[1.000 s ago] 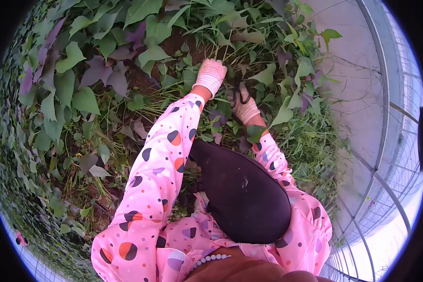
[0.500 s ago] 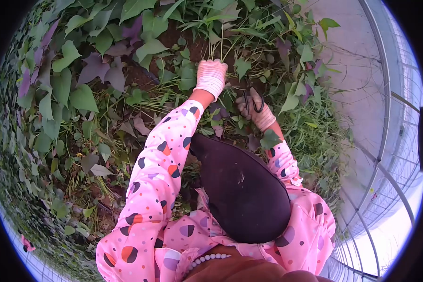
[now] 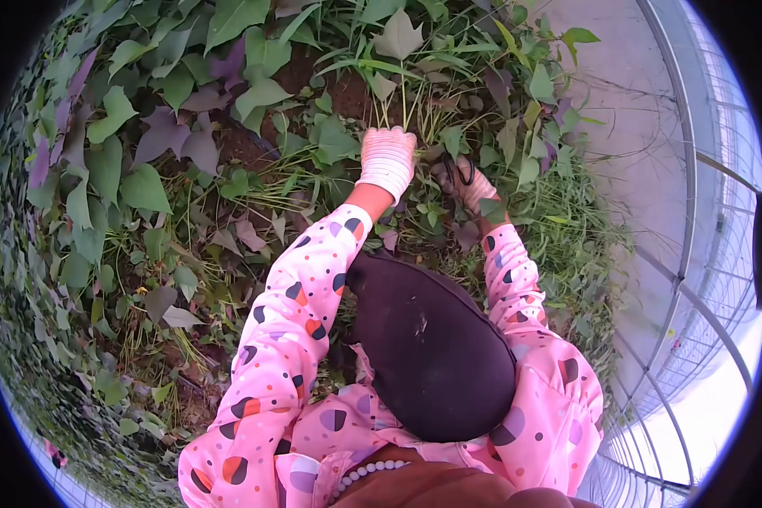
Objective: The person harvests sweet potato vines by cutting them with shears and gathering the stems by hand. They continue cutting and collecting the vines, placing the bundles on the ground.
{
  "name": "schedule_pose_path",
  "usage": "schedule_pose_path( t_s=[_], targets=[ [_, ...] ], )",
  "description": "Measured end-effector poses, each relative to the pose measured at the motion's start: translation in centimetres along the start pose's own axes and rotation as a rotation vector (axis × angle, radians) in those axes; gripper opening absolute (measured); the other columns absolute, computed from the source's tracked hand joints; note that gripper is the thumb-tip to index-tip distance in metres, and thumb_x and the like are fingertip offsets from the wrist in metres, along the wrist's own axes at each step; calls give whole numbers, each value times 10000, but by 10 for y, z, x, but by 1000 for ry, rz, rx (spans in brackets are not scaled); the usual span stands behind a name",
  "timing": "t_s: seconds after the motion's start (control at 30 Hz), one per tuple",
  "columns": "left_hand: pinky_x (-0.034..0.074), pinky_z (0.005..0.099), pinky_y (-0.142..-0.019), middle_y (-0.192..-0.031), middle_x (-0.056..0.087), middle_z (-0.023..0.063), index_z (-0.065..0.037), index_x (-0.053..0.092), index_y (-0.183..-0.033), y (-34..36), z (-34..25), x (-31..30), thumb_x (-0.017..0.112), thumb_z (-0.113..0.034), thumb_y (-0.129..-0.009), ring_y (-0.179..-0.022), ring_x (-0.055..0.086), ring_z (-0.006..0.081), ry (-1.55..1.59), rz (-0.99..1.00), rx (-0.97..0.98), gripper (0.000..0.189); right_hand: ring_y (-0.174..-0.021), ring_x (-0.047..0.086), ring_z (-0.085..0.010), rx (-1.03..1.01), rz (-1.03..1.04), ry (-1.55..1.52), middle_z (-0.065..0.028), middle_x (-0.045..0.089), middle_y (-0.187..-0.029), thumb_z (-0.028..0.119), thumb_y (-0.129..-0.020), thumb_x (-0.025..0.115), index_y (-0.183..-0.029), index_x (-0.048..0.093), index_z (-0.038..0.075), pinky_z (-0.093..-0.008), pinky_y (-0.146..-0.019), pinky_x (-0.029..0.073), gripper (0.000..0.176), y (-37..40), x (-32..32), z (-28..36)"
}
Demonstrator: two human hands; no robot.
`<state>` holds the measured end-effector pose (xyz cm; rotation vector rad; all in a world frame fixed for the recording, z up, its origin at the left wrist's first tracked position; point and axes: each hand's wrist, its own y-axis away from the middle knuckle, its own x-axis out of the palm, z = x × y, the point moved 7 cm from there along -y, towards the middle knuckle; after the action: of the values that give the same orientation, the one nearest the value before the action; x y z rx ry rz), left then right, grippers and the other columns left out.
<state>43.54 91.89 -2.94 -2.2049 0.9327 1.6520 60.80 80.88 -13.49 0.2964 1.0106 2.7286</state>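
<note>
My left hand, in a pale striped glove, is closed around several thin leaf stems that rise above its knuckles. One stem carries a broad green leaf. Just to the right and slightly lower, my right hand, also gloved, is closed on scissors; their black looped handle shows beside the fingers. The blades are hidden among the foliage and behind the hand. Low leaves and grass surround both hands.
Sweet-potato-like vines with green and purple leaves spread over the left side. A dark rounded pad or bag lies below my arms. Along the right run a pale sheet and a curved metal frame. Far lower left, a small pink figure shows.
My left hand has drawn back a little toward me, still gripping the stems. My right hand with the scissors has moved slightly up, nearer the left hand.
</note>
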Motion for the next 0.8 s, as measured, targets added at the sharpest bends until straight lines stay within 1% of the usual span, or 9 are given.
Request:
schedule_pose_path(
  t_s=[0.07, 0.2, 0.37, 0.5, 0.63, 0.7, 0.73, 0.77, 0.8],
  targets=[
    [439, 393, -823, -918, 644, 77, -142, 678, -944, 0, 0, 2, 721, -320, -748, -916, 632, 237, 10, -4, -6, 268, -540, 502, -135, -154, -29, 354, -40, 602, -706, 482, -899, 554, -853, 647, 43, -269, -496, 366, 452, 14, 2, 23],
    [431, 386, -848, -909, 648, 82, -141, 688, -904, 10, 7, -9, 737, -309, -730, -929, 629, 242, 107, -2, -62, 247, -483, 473, -147, 46, -190, 189, -39, 545, -590, 433, -888, 579, -800, 642, 20, -277, -483, 363, 427, 25, -1, 5],
    [485, 398, -741, -740, 621, 126, -80, 679, -755, 86, 73, -67, 797, -216, -641, -739, 626, 301, 571, -388, -224, 213, -531, 545, -123, -23, -174, 69, -72, 645, -696, 338, -920, 559, -930, 644, -6, -244, -520, 433, 355, 57, 50, 19],
    [468, 431, -812, -728, 616, 109, -66, 674, -769, 166, 85, -59, 806, -244, -636, -753, 613, 323, 474, -304, -288, 258, -596, 560, -84, -184, 198, -65, -51, 658, -827, 263, -918, 579, -1120, 602, -9, -226, -558, 451, 339, 93, 147, 66],
    [374, 489, -975, -1220, 529, 187, -73, 631, -1077, 214, 72, -56, 819, -370, -612, -1113, 486, 348, 200, -291, -428, 584, -664, 556, -67, -33, 502, -8, -13, 640, -797, 227, -878, 663, -1082, 628, 4, -219, -636, 459, 305, 105, 242, 74],
    [448, 398, -883, -1003, 632, 172, -33, 634, -1061, 234, 88, -51, 815, -237, -658, -954, 577, 344, 360, -547, -521, 487, -692, 542, -49, -236, 667, 153, 3, 632, -787, 192, -857, 691, -1060, 635, 15, -220, -646, 461, 276, 105, 272, 67],
    [463, 338, -838, -983, 656, 119, -11, 628, -1085, 245, 99, -44, 753, -162, -774, -900, 602, 242, 389, -573, -517, 367, -721, 532, -32, -198, 667, 261, 12, 625, -778, 169, -841, 711, -1037, 631, 8, -217, -656, 460, 266, 107, 275, 73],
    [461, 273, -787, -976, 662, 65, 15, 623, -1087, 262, 115, -18, 641, -122, -895, -850, 583, 131, 1247, -645, -806, 236, -693, 543, -46, -259, 609, 179, -1, 623, -767, 198, -870, 682, -1001, 631, 12, -221, -632, 453, 232, 100, 272, 77],
    [448, 228, -751, -993, 652, 36, 28, 615, -1106, 280, 134, -21, 573, -138, -950, -822, 546, 74, 1167, -789, -768, 231, -671, 546, -56, -219, 499, 79, -8, 622, -762, 218, -886, 662, -1000, 628, 17, -221, -614, 446, 234, 92, 257, 80]
  ],
)
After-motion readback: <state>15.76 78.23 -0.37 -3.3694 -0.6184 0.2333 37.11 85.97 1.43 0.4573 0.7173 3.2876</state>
